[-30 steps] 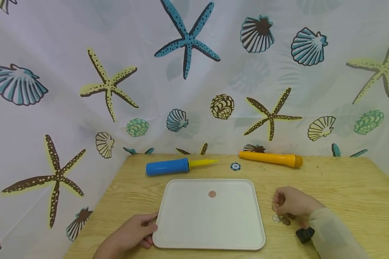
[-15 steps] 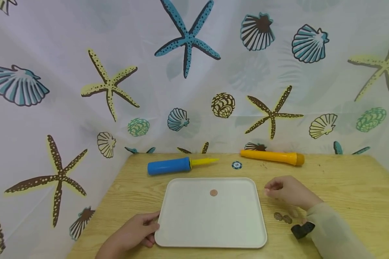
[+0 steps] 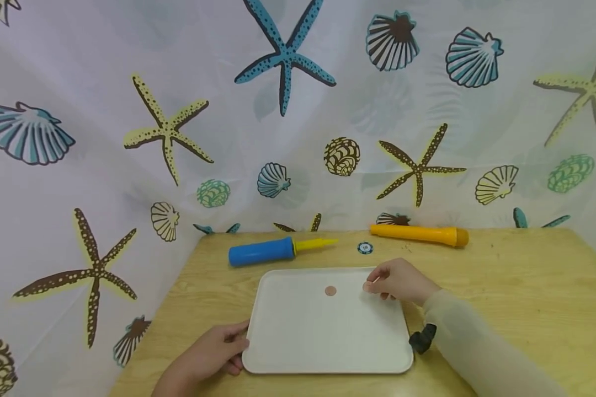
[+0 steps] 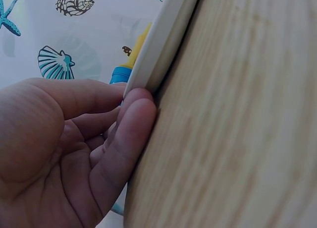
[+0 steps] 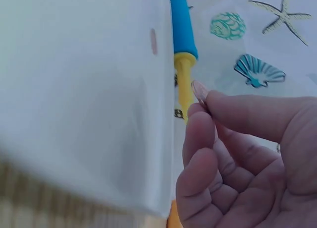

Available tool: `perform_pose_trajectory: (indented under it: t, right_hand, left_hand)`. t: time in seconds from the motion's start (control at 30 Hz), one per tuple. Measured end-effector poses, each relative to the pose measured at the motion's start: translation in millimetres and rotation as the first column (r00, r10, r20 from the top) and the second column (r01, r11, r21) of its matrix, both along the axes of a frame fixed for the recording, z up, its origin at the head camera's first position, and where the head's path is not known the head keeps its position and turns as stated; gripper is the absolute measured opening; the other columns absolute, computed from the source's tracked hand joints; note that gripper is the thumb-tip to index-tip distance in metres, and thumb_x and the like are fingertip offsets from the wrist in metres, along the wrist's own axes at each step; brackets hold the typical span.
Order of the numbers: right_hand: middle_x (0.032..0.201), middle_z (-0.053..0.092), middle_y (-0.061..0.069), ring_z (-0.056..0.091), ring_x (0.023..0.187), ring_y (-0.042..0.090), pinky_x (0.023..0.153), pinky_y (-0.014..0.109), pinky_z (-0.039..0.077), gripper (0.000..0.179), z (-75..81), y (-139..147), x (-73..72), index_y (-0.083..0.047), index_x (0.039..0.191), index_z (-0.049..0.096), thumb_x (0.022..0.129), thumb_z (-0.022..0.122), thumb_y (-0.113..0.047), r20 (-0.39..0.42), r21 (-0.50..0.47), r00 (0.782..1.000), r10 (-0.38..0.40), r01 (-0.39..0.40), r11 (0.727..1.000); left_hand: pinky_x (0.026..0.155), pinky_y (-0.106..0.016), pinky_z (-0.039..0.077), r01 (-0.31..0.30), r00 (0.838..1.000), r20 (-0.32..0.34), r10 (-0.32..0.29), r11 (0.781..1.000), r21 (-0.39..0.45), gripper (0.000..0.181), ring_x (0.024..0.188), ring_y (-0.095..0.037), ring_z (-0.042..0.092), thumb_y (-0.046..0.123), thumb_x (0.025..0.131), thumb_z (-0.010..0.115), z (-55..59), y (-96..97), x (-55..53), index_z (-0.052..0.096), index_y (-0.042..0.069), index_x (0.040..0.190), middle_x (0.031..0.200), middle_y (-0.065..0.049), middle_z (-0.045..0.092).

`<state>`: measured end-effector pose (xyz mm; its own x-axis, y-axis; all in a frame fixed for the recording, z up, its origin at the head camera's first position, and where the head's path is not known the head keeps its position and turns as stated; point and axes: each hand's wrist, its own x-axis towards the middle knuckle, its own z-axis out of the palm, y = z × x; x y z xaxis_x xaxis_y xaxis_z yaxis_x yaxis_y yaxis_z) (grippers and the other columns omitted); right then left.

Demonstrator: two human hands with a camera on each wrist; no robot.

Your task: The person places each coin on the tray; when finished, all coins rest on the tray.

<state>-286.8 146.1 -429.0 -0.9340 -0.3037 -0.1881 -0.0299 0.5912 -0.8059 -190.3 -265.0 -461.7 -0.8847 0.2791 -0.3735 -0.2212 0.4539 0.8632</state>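
Note:
A white tray (image 3: 323,336) lies on the wooden table. My left hand (image 3: 216,350) grips its left rim; in the left wrist view the thumb and fingers meet at the tray's edge (image 4: 161,49). One copper coin (image 3: 330,290) lies flat inside the tray near its far side. Over the tray's far right corner, my right hand (image 3: 399,282) pinches a second copper coin (image 5: 200,90) between thumb and forefinger. A small black device (image 3: 422,338) sits by the right wrist, and that forearm hides part of the table.
Behind the tray lie a blue hand pump (image 3: 261,252) with a yellow nozzle, a poker chip (image 3: 365,248) and an orange toy microphone (image 3: 419,234). A cloth (image 3: 298,127) printed with shells and starfish hangs at the back and left.
My right hand has lifted from the table right of the tray and moved left over the tray with the coin. Two coins seen there earlier are now hidden. My left hand stays on the rim.

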Motion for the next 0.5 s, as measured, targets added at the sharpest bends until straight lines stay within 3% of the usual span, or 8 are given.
perform_pose_trajectory:
  t: [0.3,0.5]
  right_hand:
    - [0.080,0.066,0.006,0.059,0.068,0.019,0.059,0.026,0.046,0.017,-4.8,-32.7,-12.7,-0.010,0.099,0.073,0.090,0.078,-0.023,0.071,0.000,0.998,0.001,-0.001,1.000]
    - [0.074,0.062,0.003,0.054,0.065,0.017,0.060,0.025,0.043,0.013,-7.6,-47.3,-16.2,-0.009,0.094,0.074,0.088,0.079,-0.020,0.044,0.063,0.999,-0.016,0.014,0.998]
  left_hand:
    - [0.066,-0.036,0.062,0.004,1.000,0.013,-0.004,1.000,0.013,0.063,0.071,-0.020,0.064,0.015,0.103,0.057,0.6,-3.6,0.7,0.029,-0.009,0.153,0.085,-0.011,0.063]
    - [0.067,-0.036,0.062,0.007,1.000,0.000,-0.007,1.000,0.018,0.064,0.071,-0.020,0.064,0.016,0.102,0.058,1.9,-2.6,1.5,0.029,-0.010,0.153,0.087,-0.010,0.063]
